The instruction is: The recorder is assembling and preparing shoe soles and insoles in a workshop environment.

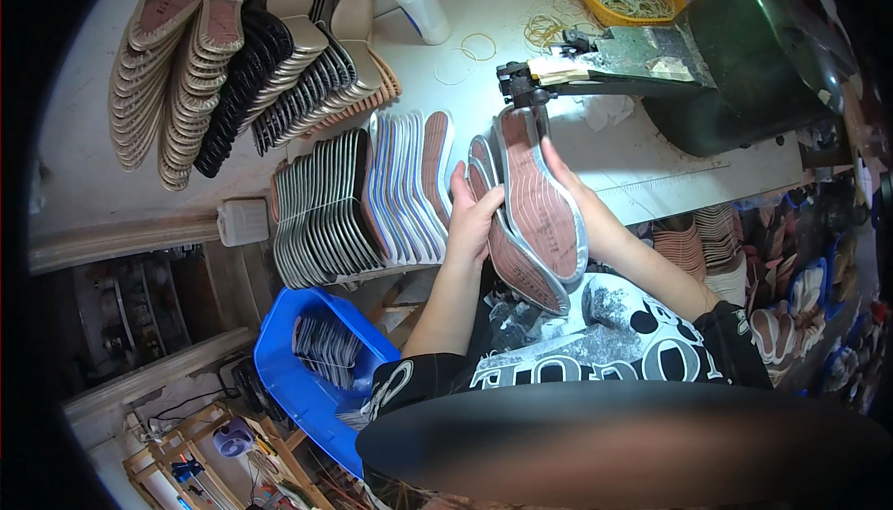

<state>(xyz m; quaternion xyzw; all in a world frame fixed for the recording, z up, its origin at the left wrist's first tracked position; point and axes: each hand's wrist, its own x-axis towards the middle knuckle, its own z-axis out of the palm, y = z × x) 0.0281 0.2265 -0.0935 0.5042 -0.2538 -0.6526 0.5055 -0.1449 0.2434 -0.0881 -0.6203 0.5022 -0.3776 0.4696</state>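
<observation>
L hand: fingers wrapped round rear insoles, thumb on top – clamped on them.
R hand: against R edge of front insole; most fingers hidden, so can't tell if closed on it.
Front insole: btwn the hands, brownish-pink w/ pale lines & silver-grey rim, long way pointing fwd; overlaps the rear ones, which show to its L & below.
Machine head: black, just fwd of both hands, at far end of front insole.
Machine arm: fwd & R of R hand, runs R into dk green machine body.
White/blue-edged stack: on its edges, just L of L hand, brown insole at near end.
Dk-edged stack: next one out, farther L, band round it.
Blue bin: below & L of L hand, bundle inside.
Beige & blk stacks: well fwd & L of L hand.
Bottle: white, blue cap, fwd of L hand, slightly L.
Yellow basket: well fwd of R hand, full of rubber bands – more loose on worktable.
</observation>
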